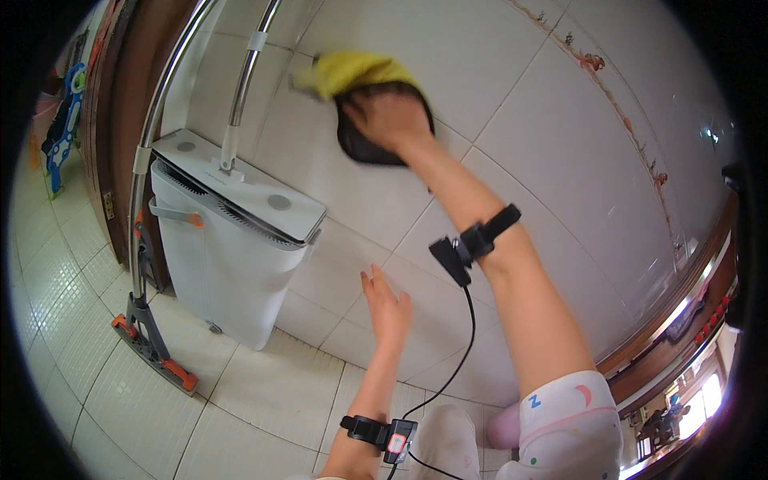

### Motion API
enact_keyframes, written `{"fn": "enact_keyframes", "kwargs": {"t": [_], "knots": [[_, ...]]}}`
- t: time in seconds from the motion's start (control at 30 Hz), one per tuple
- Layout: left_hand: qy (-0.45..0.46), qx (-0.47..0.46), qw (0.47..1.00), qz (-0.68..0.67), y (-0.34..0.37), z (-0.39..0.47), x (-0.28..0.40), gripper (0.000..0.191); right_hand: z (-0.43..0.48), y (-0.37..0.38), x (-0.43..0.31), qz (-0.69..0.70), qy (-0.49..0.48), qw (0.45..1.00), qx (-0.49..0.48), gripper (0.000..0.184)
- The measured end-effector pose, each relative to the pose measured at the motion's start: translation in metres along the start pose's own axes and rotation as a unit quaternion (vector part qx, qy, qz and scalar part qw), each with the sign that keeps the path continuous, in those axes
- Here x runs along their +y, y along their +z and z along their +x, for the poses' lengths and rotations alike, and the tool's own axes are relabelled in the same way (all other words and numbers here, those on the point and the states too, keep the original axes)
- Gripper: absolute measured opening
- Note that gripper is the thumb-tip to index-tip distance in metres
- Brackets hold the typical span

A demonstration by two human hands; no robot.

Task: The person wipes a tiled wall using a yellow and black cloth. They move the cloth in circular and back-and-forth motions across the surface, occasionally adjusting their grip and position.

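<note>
My right hand (390, 117) is spread over a two-sided cloth (372, 69), holding it against the white tiled wall (372, 192). One face of the cloth is yellow, the other dark with a black edge. Its yellow part is folded over and blurred. Lower down, my left hand (387, 309) holds nothing, its fingers apart before the lower wall. Whether it touches the tiles I cannot tell. Each forearm wears a black strap with a small device, and a black cable (471, 336) hangs between them.
Left of my hands stands a white mop bucket (234, 288), a flat mop head (240, 186) resting across its top. A second mop with a grey and orange head (155, 354) stands on the tiled floor (258, 396). Beyond is a brown wooden door frame (108, 132).
</note>
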State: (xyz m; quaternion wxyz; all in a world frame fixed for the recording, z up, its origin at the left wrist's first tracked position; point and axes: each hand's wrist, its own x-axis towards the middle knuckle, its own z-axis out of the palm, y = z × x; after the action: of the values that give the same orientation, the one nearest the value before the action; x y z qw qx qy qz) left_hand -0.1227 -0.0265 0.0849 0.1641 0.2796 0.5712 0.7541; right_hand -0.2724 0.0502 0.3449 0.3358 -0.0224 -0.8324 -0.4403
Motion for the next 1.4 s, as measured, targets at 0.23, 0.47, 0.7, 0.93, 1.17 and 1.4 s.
{"fn": "enact_keyframes", "kwargs": {"t": [0.23,0.47,0.7,0.93,1.17,1.4], "knots": [[0.171,0.049,0.981,-0.082,-0.026,0.010,0.053,0.058,-0.063,-0.027,-0.018,0.138,0.004,0.985,-0.100,0.033],[0.285,0.122,0.951,-0.006,-0.022,0.065,0.092,0.050,-0.094,-0.069,-0.005,0.209,0.098,0.960,-0.159,0.033],[0.285,-0.030,0.957,-0.046,0.044,0.110,0.096,0.038,-0.130,-0.131,0.024,0.363,0.092,0.895,-0.243,0.039],[0.392,0.110,0.888,0.214,0.059,0.181,0.132,0.046,-0.276,-0.194,0.110,0.217,0.061,0.965,-0.132,0.052],[0.330,0.202,0.898,0.209,0.069,0.249,0.293,0.055,-0.465,-0.223,0.208,-0.117,0.219,0.968,-0.027,0.048],[0.580,0.158,0.716,0.356,0.089,0.243,0.297,0.055,-0.503,-0.189,0.238,-0.222,0.193,0.955,0.046,0.049]]}}
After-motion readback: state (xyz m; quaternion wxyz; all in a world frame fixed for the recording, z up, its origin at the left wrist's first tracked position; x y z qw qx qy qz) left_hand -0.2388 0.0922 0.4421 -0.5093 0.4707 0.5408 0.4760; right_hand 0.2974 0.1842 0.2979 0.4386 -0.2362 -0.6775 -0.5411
